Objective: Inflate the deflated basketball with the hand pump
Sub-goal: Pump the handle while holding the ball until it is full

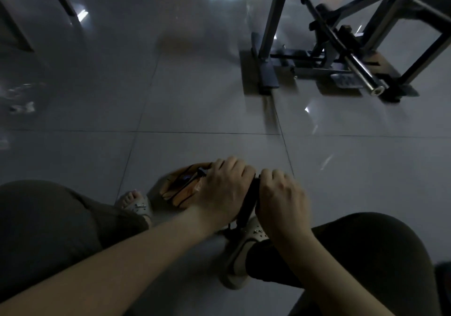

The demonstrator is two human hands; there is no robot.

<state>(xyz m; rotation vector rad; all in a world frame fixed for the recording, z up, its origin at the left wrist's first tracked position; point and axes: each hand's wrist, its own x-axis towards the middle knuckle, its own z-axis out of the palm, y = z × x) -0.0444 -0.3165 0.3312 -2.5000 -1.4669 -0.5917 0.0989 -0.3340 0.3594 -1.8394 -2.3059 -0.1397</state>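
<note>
1. Head view, dim light. A person sits with knees apart, and both forearms reach down between them.
2. Left hand (pixel 227 188): knuckles up, fingers curled over the handle of the hand pump (pixel 246 205). Right hand (pixel 280 198): just beside it, wrapped round the same handle. A sliver of black handle shows between the two.
3. Pump barrel: black, running down from under the hands toward the right sandal (pixel 244 249). Its base is hidden, seemingly beside or under that sandal.
4. Basketball (pixel 180 188): orange, flattened and creased, lying on the floor (pixel 195 100). It sits between the left sandal (pixel 136 204) and the pump, and the left hand covers its right edge.
5. Hose (pixel 199 172): thin and black, crossing the top of the ball near the left fingertips. Where it ends is too dark to make out.
6. Room: glossy grey tiles stretch ahead of the hands. An exercise machine (pixel 329 47) stands at upper right, well apart, with the near edge of its base plate toward the person. A metal frame (pixel 29 10) is at the upper left edge, also well apart.
</note>
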